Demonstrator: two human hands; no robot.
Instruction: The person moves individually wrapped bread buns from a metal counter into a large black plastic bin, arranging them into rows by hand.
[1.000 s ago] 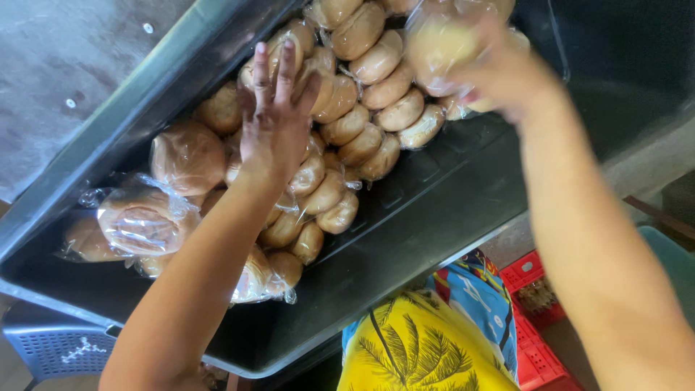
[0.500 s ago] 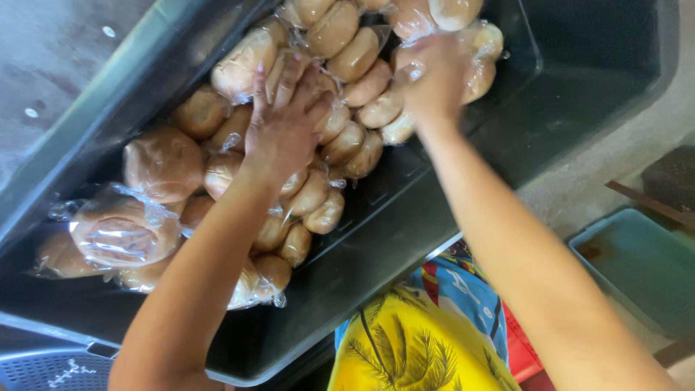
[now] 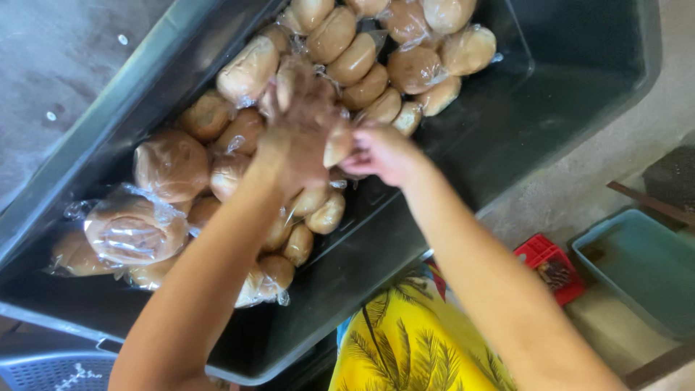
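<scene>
Over the black tub [image 3: 579, 80], a bag of buns [image 3: 318, 119] is gripped by the left hand [image 3: 297, 137], fingers curled and pressed on it (steadying it), while its plastic is pinched by the right hand [image 3: 380, 152] above the packed bags [image 3: 137, 224].

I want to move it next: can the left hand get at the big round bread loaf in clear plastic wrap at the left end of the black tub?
Probably yes. The wrapped round loaf lies on top, uncovered, beside the left hand's forearm; nothing blocks it.
</scene>
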